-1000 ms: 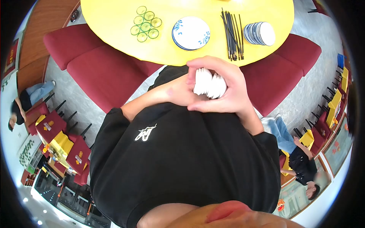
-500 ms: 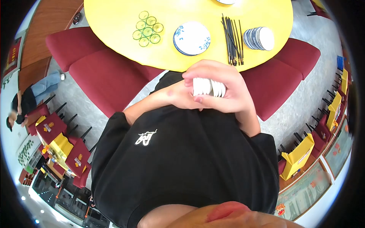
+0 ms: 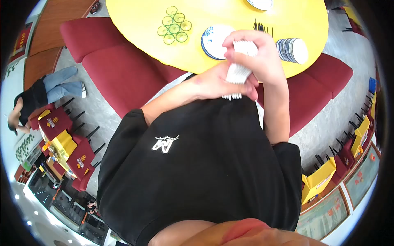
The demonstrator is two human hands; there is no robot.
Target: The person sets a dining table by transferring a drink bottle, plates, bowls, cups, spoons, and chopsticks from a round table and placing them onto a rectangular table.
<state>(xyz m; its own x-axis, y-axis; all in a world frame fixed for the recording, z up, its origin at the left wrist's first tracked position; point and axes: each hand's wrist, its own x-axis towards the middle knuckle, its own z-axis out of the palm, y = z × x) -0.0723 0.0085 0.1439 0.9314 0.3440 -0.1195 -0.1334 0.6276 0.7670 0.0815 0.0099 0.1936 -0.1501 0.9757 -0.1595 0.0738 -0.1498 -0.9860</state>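
Note:
A stack of thin white pieces (image 3: 239,73), likely spoons, is held between my two hands at the table's near edge. My left hand (image 3: 217,82) is closed around its lower part. Above it, my right hand (image 3: 264,55) wraps its fingers round the upper part. Behind my right hand lies a stack of white plates with blue patterns (image 3: 212,41), partly covered. Black chopsticks (image 3: 261,27) show only at their far ends, the rest hidden by my right hand. To the right, a row of stacked bowls or cups (image 3: 292,50) lies on its side.
Several green-rimmed glasses (image 3: 174,28) stand on the yellow table (image 3: 139,24), with another blue-and-white dish (image 3: 261,4) at its far edge. Red chairs (image 3: 119,74) flank my body. On the left, a person (image 3: 35,96) stands near other tables with red chairs.
My right hand has moved up and away over the table with the upper white pieces. The white stack looks longer. The person on the left appears larger and closer.

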